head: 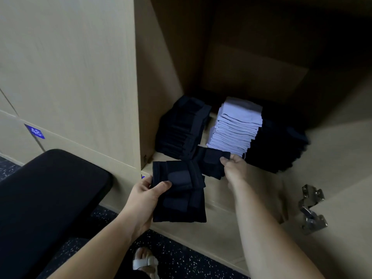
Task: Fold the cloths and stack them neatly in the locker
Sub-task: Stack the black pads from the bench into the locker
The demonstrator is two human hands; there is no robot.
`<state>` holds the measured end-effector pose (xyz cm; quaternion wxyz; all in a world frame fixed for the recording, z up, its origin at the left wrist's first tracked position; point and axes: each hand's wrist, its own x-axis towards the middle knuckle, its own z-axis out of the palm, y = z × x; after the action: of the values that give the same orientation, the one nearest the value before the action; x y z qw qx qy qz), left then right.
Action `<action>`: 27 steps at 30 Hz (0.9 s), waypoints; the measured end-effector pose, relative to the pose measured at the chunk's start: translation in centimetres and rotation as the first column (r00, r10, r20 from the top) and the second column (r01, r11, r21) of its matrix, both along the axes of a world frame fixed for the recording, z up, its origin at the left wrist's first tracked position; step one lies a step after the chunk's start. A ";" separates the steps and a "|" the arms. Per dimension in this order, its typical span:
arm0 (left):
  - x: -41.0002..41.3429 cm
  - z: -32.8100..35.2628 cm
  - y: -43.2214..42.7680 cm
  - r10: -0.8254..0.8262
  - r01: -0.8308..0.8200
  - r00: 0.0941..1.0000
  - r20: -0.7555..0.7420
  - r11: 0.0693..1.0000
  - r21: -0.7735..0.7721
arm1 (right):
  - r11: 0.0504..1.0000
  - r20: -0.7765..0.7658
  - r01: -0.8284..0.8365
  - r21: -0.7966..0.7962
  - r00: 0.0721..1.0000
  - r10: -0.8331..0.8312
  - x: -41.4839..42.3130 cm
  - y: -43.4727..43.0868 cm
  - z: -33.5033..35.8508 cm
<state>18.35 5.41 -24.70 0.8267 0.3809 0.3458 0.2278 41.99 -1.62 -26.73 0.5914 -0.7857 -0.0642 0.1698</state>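
blue tag [34, 131] on locker door, reads "48"

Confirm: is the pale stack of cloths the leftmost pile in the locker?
No, the pale stack sits between a left dark stack and a right dark stack.

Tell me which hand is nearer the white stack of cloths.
Right. The right hand, pinching a dark folded cloth, is just in front of the white stack. The left hand holds a dark bundle farther out and to the left.
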 end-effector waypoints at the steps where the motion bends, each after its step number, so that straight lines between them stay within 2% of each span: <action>1: 0.1 0.0 0.1 -0.001 0.001 1.000 0.003 1.000 0.002 | 0.999 0.021 -0.006 -0.041 1.000 0.007 0.0 0.0 -0.2; 8: -0.1 -0.1 0.3 -0.023 0.024 0.999 0.039 1.000 -0.007 | 0.909 0.232 -0.054 -0.413 0.959 0.162 0.1 -0.5 -0.8; 11: -0.5 0.1 0.3 -0.030 0.030 0.998 0.060 0.999 -0.010 | 0.854 0.318 -0.005 -0.520 0.927 0.199 -0.9 -1.1 0.8; 13: -0.8 0.4 0.2 -0.033 0.034 0.996 0.078 0.999 -0.009 | 0.886 0.370 0.009 -0.464 0.910 0.185 -2.4 -1.8 2.5; 14: -1.0 0.7 0.0 -0.036 0.037 0.996 0.083 0.999 -0.007 | 0.930 0.344 -0.039 -0.366 0.923 0.175 -3.3 -2.1 3.4; 15: -1.2 1.0 -0.2 -0.040 0.041 0.996 0.084 0.999 -0.004 | 0.959 0.248 -0.135 -0.248 0.948 0.197 -4.4 -2.3 4.2; 17: -1.6 1.7 -0.6 -0.040 0.039 0.996 0.077 0.999 0.008 | 0.923 0.046 -0.371 -0.103 0.925 0.377 -7.1 -2.9 5.6; 19: -2.0 2.3 -1.3 -0.041 0.040 0.997 0.061 0.999 0.022 | 0.853 -0.027 -0.519 -0.057 0.855 0.518 -9.3 -3.5 6.1; 21: -2.4 3.0 -2.3 -0.051 0.049 0.998 0.046 0.998 0.032 | 0.866 0.035 -0.500 0.030 0.866 0.499 -11.3 -3.9 6.4; 24: -3.2 4.2 -3.9 -0.117 0.116 0.990 0.074 0.993 0.023 | 0.934 0.153 -0.338 0.115 0.935 0.320 -13.6 -4.2 6.2; 27: -3.9 5.4 -4.9 -0.201 0.197 0.975 0.094 0.979 0.045 | 0.967 0.188 -0.192 0.168 0.969 0.159 -15.0 -4.3 6.2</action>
<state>14.41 0.50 -19.29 0.8545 0.4166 0.2605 0.1685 26.95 -5.95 -20.55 0.6367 -0.7302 -0.2004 0.1459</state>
